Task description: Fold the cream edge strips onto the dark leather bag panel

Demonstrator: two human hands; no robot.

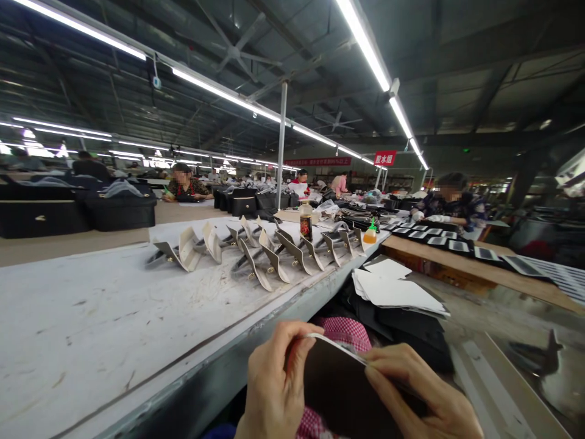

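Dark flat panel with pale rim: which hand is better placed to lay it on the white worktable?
Probably left: the left hand grips the dark flat panel right beside the white worktable; the right hand holds the far side, away from it.

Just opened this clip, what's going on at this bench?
A person holds a flat dark leather-like panel with a pale edge in both hands, below the edge of the white worktable. The left hand grips its upper left corner; the right hand pinches its right edge. Rows of beige and dark folded pieces with brass fittings stand on the table. Other workers sit at tables behind.
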